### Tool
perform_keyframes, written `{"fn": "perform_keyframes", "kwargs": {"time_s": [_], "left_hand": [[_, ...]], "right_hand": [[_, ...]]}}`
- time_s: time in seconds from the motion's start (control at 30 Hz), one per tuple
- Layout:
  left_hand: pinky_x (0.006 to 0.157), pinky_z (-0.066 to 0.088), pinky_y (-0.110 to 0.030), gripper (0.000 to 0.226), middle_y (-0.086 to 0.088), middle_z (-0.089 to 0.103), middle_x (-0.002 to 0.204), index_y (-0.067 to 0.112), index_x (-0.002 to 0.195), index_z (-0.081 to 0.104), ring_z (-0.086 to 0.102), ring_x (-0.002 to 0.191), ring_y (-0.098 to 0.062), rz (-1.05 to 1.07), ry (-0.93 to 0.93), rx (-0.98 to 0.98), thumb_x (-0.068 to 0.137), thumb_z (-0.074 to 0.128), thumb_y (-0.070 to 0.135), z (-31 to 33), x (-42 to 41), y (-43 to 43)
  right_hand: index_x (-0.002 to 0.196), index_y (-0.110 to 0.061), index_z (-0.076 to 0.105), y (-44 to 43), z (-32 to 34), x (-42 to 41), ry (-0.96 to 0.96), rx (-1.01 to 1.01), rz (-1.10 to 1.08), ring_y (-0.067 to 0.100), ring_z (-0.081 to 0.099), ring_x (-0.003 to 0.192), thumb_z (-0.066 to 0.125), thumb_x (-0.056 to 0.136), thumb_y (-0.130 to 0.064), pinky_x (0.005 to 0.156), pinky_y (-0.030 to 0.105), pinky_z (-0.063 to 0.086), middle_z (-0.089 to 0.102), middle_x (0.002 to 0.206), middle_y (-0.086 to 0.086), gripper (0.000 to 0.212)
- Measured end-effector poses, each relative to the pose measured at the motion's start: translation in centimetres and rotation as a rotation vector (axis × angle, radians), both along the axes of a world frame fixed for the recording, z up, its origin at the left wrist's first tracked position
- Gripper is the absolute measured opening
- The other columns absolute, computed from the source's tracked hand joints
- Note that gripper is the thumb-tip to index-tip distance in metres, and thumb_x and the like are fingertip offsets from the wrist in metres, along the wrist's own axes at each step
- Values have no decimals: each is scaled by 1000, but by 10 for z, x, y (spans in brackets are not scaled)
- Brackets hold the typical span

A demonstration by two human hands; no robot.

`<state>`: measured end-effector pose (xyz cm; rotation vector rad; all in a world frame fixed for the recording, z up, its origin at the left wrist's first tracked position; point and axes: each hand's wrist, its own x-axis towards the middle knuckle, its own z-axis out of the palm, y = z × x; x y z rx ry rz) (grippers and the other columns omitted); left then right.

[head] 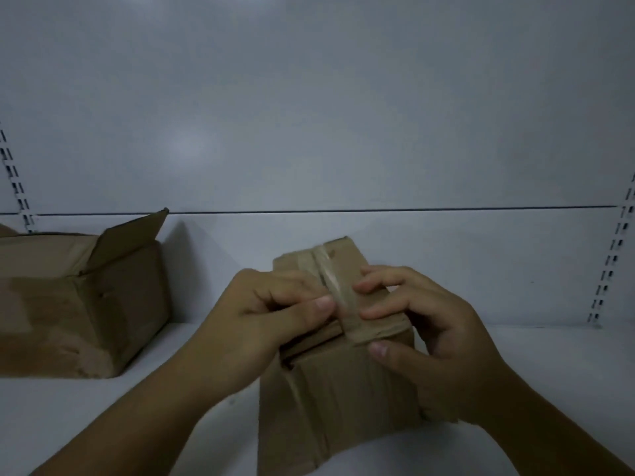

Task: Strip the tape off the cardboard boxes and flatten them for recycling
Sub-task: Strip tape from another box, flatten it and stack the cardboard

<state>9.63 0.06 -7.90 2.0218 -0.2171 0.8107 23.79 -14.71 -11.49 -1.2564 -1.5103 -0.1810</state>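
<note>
A small brown cardboard box (338, 389) stands in front of me on the white shelf (515, 372). A strip of clear tape (335, 286) runs along its top seam and over the near edge. My left hand (268, 314) sits at the box's left top, thumb and curled fingers pinching the tape at the seam. My right hand (422, 334) grips the box's right top corner, fingers on the top face beside the tape and thumb on the front face. The frame is blurred at the fingertips.
A larger brown cardboard box (86, 304) with raised flaps stands at the left of the shelf. A white back panel (343, 115) rises behind. Slotted shelf uprights (615, 259) run down both sides.
</note>
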Motion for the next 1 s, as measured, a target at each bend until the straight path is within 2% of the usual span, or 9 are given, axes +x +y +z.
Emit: {"fn": "perform_keyframes", "kwargs": {"time_s": [0.07, 0.2, 0.3, 0.4, 0.5, 0.67, 0.77, 0.87, 1.0], "left_hand": [[64, 46, -20, 18, -5, 71, 70, 14, 72, 77, 63, 67, -16, -50, 189, 1, 79, 68, 28, 7, 0, 1], [64, 43, -28, 19, -26, 69, 78, 11, 81, 78, 57, 66, -24, 19, 396, 17, 80, 65, 25, 13, 6, -5], [68, 44, -27, 14, -15, 71, 73, 12, 77, 78, 59, 66, -13, 90, 454, 3, 80, 66, 20, 16, 11, -9], [65, 45, -29, 16, -14, 72, 73, 10, 77, 77, 59, 65, -16, 128, 498, -15, 80, 66, 21, 19, 13, -8], [59, 46, -15, 17, -5, 71, 67, 15, 74, 77, 61, 61, -7, 99, 543, 6, 83, 62, 14, 23, 14, -6], [63, 50, -14, 20, 1, 72, 70, 12, 77, 75, 64, 66, -8, 28, 574, -62, 86, 58, 6, 25, 17, 1], [58, 54, -18, 20, -4, 72, 72, 9, 84, 74, 66, 64, -12, 71, 489, -254, 88, 55, 3, 25, 22, 8], [61, 59, -28, 26, -12, 73, 78, 7, 93, 67, 71, 69, -21, 228, 276, -476, 93, 43, 0, 27, 27, 23], [62, 59, -44, 25, -16, 71, 69, 5, 89, 55, 71, 63, -27, -37, 76, -1199, 96, 31, 7, 39, 19, 70]], "right_hand": [[82, -27, 64, 0, 0, 0, 54, -98, 64, 13, 60, 106, 66, 69, -26, 82, 23, 50, 63, 106, -10, 13], [72, -14, 60, 3, -6, -4, -3, -149, -36, 11, 59, 102, 65, 70, -35, 80, 23, 48, 63, 104, -2, 21], [73, -13, 63, 0, -1, -13, -219, 32, -255, 6, 55, 98, 64, 71, -34, 81, 19, 45, 59, 104, 2, 20], [95, -13, 64, -8, 2, -27, -435, 235, -400, 11, 50, 95, 63, 77, -33, 82, 19, 41, 52, 102, 2, 26], [106, -17, 67, -4, -4, -42, -592, 140, -406, 14, 49, 100, 60, 81, -37, 83, 28, 39, 54, 109, 2, 33], [90, -13, 72, 0, -14, -50, -569, 63, -534, 17, 51, 99, 60, 80, -39, 83, 35, 43, 65, 104, 8, 30], [90, -13, 69, -1, -18, -56, -477, 56, -542, 18, 54, 98, 54, 84, -43, 77, 38, 51, 64, 107, 8, 34], [91, -17, 62, -1, -14, -62, -441, 15, -526, 16, 55, 103, 37, 88, -61, 85, 35, 50, 62, 116, 1, 50], [72, -27, 54, -6, -1, -68, -360, -143, -582, 4, 60, 83, 44, 70, -78, 68, 28, 47, 67, 101, -18, 51]]}}
